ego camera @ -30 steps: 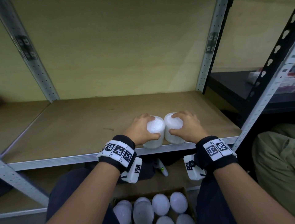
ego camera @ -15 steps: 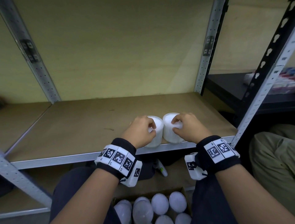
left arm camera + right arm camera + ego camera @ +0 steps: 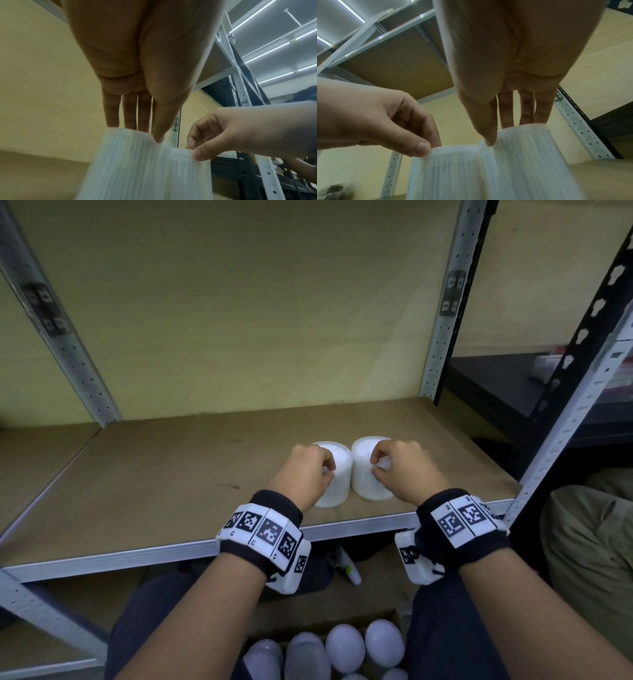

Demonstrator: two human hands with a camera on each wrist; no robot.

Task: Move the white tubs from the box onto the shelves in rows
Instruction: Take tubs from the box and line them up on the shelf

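Two white tubs (image 3: 352, 474) stand upright, touching, near your shelf's front edge (image 3: 137, 556), left hand (image 3: 305, 474) and right hand (image 3: 404, 470) each pinching a rim from above.

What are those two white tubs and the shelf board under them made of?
The two white tubs look like translucent, matte plastic: the wrist views show fine vertical ribs and light passing through. The shelf board seems to be unvarnished brown fibreboard, dull and grainless, edged with a pale metal rail.
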